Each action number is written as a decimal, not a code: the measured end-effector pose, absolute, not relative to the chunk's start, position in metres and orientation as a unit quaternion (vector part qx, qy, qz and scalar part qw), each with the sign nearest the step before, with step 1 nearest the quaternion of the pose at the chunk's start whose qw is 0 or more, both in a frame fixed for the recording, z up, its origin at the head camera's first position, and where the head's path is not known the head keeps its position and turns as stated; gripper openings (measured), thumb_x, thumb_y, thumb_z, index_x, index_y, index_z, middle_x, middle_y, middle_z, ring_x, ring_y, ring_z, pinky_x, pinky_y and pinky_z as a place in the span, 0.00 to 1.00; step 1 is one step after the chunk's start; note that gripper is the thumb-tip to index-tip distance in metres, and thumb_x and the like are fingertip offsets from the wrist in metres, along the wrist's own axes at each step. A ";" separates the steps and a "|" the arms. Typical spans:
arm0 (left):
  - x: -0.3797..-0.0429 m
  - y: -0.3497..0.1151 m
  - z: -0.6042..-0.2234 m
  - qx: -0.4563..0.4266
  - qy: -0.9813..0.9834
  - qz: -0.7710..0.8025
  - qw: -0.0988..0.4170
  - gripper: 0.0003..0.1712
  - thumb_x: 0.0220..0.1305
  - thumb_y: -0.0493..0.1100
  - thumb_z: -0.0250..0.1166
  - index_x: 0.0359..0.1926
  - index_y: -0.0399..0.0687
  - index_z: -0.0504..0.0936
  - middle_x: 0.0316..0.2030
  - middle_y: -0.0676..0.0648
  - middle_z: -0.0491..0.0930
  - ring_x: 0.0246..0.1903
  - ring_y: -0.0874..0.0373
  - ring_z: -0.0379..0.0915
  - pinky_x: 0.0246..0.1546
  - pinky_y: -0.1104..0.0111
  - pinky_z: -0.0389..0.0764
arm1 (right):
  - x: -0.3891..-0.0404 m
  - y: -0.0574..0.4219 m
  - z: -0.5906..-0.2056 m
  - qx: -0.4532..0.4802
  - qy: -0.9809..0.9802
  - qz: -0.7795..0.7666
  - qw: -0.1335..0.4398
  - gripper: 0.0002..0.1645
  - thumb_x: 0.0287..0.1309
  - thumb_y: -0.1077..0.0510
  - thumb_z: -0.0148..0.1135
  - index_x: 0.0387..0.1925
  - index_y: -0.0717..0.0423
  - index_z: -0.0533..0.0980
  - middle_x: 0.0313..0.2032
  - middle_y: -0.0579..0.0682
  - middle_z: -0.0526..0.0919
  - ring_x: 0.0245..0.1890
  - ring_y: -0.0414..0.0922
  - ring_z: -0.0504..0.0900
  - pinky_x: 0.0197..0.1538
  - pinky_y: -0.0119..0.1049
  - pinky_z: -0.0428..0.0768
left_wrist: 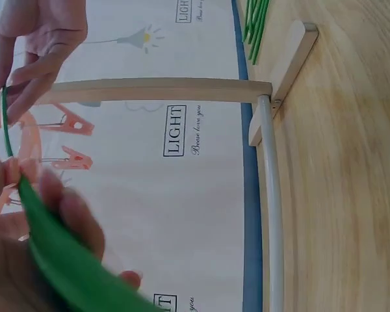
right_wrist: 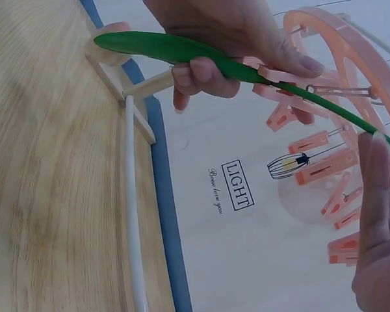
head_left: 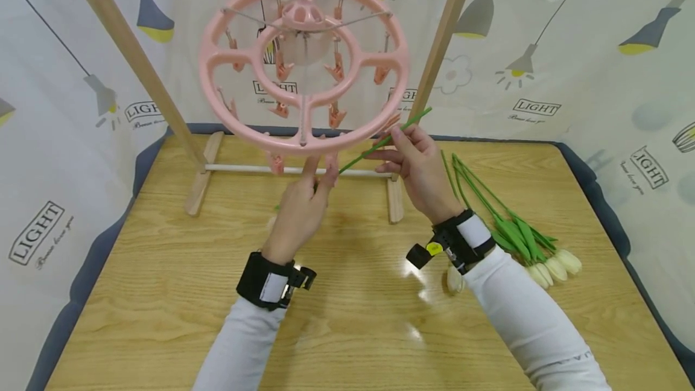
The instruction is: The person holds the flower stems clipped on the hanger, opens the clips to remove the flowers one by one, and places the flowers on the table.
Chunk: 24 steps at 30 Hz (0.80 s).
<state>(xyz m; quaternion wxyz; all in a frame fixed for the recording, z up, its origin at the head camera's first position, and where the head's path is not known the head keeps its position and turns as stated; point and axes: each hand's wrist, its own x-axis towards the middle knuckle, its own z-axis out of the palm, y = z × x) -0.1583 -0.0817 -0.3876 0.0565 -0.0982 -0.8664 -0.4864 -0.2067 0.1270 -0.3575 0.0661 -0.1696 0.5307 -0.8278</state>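
Note:
An artificial tulip with a green stem [head_left: 361,158] runs between both hands below the rim of a pink round clip hanger [head_left: 404,65]. My left hand [head_left: 295,216] pinches a pink clothespin [right_wrist: 287,97] hanging from that rim, thumb on one side and fingers on the other. Across the clothespin's jaws passes the stem, its broad green leaf [right_wrist: 162,49] lying along the left fingers. With thumb and fingertips my right hand [head_left: 423,168] holds the thin end of the stem. The flower head is mostly hidden behind the left hand in the head view.
Several white tulips [head_left: 555,267] with green stems lie on the wooden table [head_left: 347,330] at the right; another white bloom [head_left: 455,279] is partly behind the right wrist. A wooden stand [head_left: 445,29] with a white crossbar [head_left: 244,168] carries the hanger. Other pink clothespins [head_left: 336,116] dangle from it.

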 end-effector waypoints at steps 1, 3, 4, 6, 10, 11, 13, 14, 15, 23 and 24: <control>-0.158 -0.082 -0.387 -0.098 -0.868 -0.484 0.055 0.34 0.74 0.68 0.39 0.76 0.70 0.51 0.24 0.45 0.77 0.19 0.56 0.71 0.17 0.67 0.68 | -0.207 0.127 -0.358 -0.171 0.525 -0.831 0.070 0.12 0.73 0.51 0.52 0.45 0.56 0.72 0.40 0.48 0.85 0.38 0.43 0.89 0.34 0.32 0.86; -0.158 -0.082 -0.385 -0.111 -0.873 -0.471 0.052 0.33 0.76 0.63 0.41 0.77 0.73 0.44 0.29 0.44 0.80 0.25 0.55 0.77 0.22 0.65 0.74 | -0.207 0.126 -0.359 -0.172 0.516 -0.836 0.076 0.14 0.73 0.50 0.51 0.46 0.57 0.73 0.40 0.48 0.85 0.37 0.43 0.89 0.33 0.32 0.86; -0.159 -0.082 -0.385 -0.117 -0.874 -0.469 0.051 0.34 0.77 0.60 0.42 0.78 0.74 0.41 0.32 0.43 0.82 0.28 0.53 0.80 0.25 0.64 0.77 | -0.208 0.126 -0.359 -0.170 0.514 -0.837 0.078 0.15 0.73 0.49 0.51 0.46 0.57 0.73 0.39 0.48 0.85 0.37 0.43 0.89 0.32 0.32 0.86; -0.159 -0.082 -0.383 -0.130 -0.870 -0.473 0.046 0.34 0.78 0.54 0.44 0.78 0.72 0.41 0.37 0.42 0.83 0.33 0.51 0.83 0.32 0.62 0.82 | -0.208 0.126 -0.360 -0.164 0.515 -0.838 0.080 0.16 0.74 0.47 0.48 0.48 0.55 0.73 0.39 0.48 0.85 0.36 0.43 0.89 0.32 0.32 0.86; -0.160 -0.082 -0.381 -0.137 -0.848 -0.509 0.046 0.27 0.78 0.47 0.47 0.73 0.58 0.57 0.40 0.41 0.84 0.39 0.48 0.84 0.41 0.59 0.84 | -0.210 0.125 -0.361 -0.162 0.527 -0.831 0.072 0.19 0.75 0.44 0.45 0.52 0.53 0.70 0.40 0.49 0.83 0.36 0.43 0.89 0.34 0.32 0.86; -0.160 -0.081 -0.380 -0.138 -0.841 -0.521 0.047 0.23 0.77 0.46 0.49 0.70 0.53 0.62 0.40 0.40 0.84 0.39 0.49 0.84 0.43 0.58 0.84 | -0.209 0.125 -0.361 -0.167 0.531 -0.828 0.067 0.19 0.75 0.44 0.45 0.52 0.53 0.70 0.40 0.49 0.83 0.37 0.43 0.89 0.36 0.33 0.86; -0.160 -0.081 -0.378 -0.142 -0.825 -0.544 0.050 0.16 0.77 0.44 0.51 0.61 0.46 0.68 0.43 0.40 0.83 0.43 0.49 0.83 0.47 0.58 0.83 | -0.208 0.124 -0.361 -0.175 0.537 -0.823 0.057 0.20 0.75 0.44 0.44 0.51 0.54 0.70 0.40 0.50 0.82 0.38 0.42 0.88 0.39 0.33 0.86; -0.160 -0.080 -0.377 -0.143 -0.816 -0.557 0.051 0.14 0.76 0.43 0.52 0.57 0.43 0.69 0.45 0.40 0.82 0.45 0.49 0.82 0.48 0.57 0.82 | -0.208 0.124 -0.361 -0.179 0.538 -0.822 0.053 0.20 0.75 0.44 0.44 0.50 0.55 0.69 0.40 0.50 0.82 0.38 0.42 0.88 0.42 0.34 0.86; -0.159 -0.079 -0.376 -0.145 -0.806 -0.571 0.053 0.11 0.76 0.43 0.53 0.53 0.42 0.69 0.47 0.39 0.81 0.47 0.49 0.81 0.51 0.58 0.81 | -0.207 0.123 -0.360 -0.181 0.540 -0.820 0.049 0.19 0.75 0.44 0.44 0.50 0.55 0.69 0.40 0.49 0.82 0.39 0.42 0.87 0.44 0.35 0.86; -0.158 -0.075 -0.371 -0.160 -0.739 -0.650 0.081 0.07 0.75 0.40 0.54 0.44 0.40 0.67 0.48 0.38 0.81 0.37 0.55 0.77 0.42 0.69 0.79 | -0.199 0.113 -0.353 -0.195 0.523 -0.828 0.038 0.09 0.76 0.56 0.43 0.52 0.50 0.67 0.43 0.47 0.77 0.43 0.40 0.81 0.49 0.41 0.86; -0.158 -0.075 -0.371 -0.160 -0.734 -0.656 0.081 0.07 0.75 0.39 0.54 0.45 0.39 0.67 0.48 0.37 0.81 0.37 0.55 0.77 0.41 0.71 0.78 | -0.198 0.112 -0.353 -0.199 0.521 -0.829 0.038 0.10 0.76 0.57 0.42 0.54 0.49 0.66 0.44 0.47 0.76 0.44 0.41 0.80 0.49 0.41 0.86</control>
